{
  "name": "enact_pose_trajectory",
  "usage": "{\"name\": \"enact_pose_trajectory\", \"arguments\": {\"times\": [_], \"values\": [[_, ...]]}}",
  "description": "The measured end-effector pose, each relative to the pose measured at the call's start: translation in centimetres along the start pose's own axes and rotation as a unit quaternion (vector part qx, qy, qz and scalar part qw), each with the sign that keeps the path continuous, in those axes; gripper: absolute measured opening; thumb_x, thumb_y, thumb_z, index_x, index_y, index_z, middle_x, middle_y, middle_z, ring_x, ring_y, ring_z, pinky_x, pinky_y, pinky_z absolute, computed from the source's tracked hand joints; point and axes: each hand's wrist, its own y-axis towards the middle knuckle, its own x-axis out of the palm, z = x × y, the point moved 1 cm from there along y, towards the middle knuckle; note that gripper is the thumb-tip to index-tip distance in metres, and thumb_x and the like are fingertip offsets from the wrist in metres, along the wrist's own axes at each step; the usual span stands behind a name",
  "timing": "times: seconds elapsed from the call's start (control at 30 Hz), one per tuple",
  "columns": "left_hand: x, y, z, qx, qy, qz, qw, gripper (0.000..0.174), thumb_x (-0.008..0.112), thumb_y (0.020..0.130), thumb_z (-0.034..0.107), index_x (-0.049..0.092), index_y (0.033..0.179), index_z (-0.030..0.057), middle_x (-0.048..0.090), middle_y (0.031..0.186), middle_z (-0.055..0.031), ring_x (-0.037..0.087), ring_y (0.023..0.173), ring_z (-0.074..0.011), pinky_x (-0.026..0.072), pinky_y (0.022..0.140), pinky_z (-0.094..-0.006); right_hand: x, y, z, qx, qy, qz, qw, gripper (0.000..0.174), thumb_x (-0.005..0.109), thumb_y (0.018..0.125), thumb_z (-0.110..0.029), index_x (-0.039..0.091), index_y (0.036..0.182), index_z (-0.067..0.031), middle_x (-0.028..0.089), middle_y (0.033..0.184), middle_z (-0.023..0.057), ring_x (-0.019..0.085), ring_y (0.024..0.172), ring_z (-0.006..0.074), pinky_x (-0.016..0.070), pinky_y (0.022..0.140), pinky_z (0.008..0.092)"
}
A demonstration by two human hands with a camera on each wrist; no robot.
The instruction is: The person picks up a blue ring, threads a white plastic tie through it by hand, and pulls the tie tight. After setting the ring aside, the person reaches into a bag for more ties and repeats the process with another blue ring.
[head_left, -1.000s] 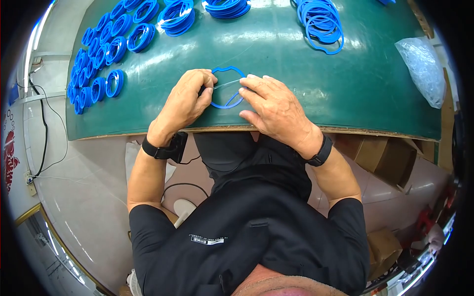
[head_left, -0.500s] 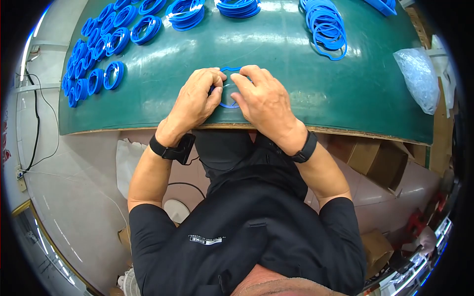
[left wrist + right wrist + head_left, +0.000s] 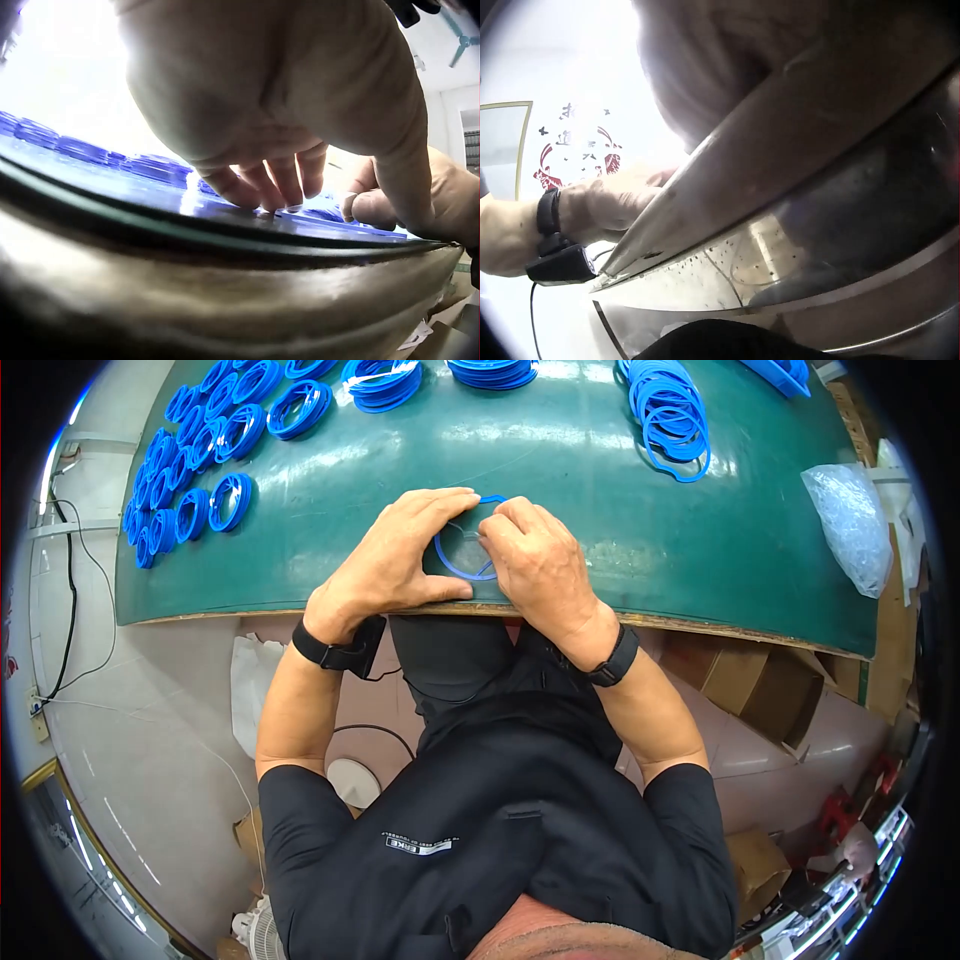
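On the green tabletop [image 3: 330,545], close to its front edge, lies a blue ring gasket [image 3: 446,559] with a wavy top edge. My left hand [image 3: 395,555] spreads around its left side, fingertips at the upper rim and thumb stretched along below it. In the left wrist view the left fingers [image 3: 281,176] reach straight down to the tabletop. My right hand [image 3: 540,560] covers the gasket's right side, its fingers curled and pinching a thin pale strand [image 3: 462,530] inside the ring. The fingertips hide the strand's end.
Bundles of blue rings [image 3: 230,502] crowd the left of the table, with tied stacks [image 3: 383,385] at the back. Loose blue rings [image 3: 672,425] overlap at the back right. A clear plastic bag [image 3: 848,525] lies at the right edge. Cardboard boxes [image 3: 765,690] stand below.
My left hand has gone from curled fingers at the ring to spread fingers, thumb lower. My right hand came in left over the ring, and its fingers drew together.
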Motion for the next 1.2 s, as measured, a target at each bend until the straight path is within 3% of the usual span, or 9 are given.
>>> {"name": "enact_pose_trajectory", "arguments": {"times": [0.1,0.77,1.2], "values": [[0.2,0.2,0.1,-0.008,0.064,-0.037,0.997,0.089,0.100,0.074,0.029,0.063,0.152,0.0050,0.063,0.157,-0.0142,0.057,0.145,-0.0382,0.0458,0.122,-0.0490,-0.3,-0.1,-0.1,0.001,0.020,0.013,1.000,0.015,0.080,0.088,-0.002,0.070,0.098,-0.0045,0.066,0.102,0.0108,0.070,0.093,0.0334,0.0579,0.080,0.0444],[1.1,-0.5,-0.5,-0.019,0.068,-0.020,0.997,0.085,0.096,0.081,0.035,0.063,0.154,0.0078,0.062,0.161,-0.0125,0.055,0.147,-0.0374,0.0431,0.123,-0.0495,-3.0,-2.7,0.3,-0.026,0.066,0.025,0.997,0.027,0.085,0.084,0.005,0.075,0.107,-0.0044,0.066,0.091,0.0112,0.069,0.081,0.0315,0.0557,0.070,0.0418],[1.4,-0.8,-0.7,-0.019,0.072,-0.023,0.997,0.084,0.095,0.081,0.038,0.065,0.153,0.0058,0.061,0.162,-0.0116,0.055,0.148,-0.0367,0.0432,0.123,-0.0493,-4.4,-5.0,0.4,0.042,0.155,0.054,0.986,0.028,0.085,0.084,0.010,0.080,0.108,-0.0038,0.069,0.090,0.0098,0.068,0.076,0.0238,0.0533,0.065,0.0352]]}}
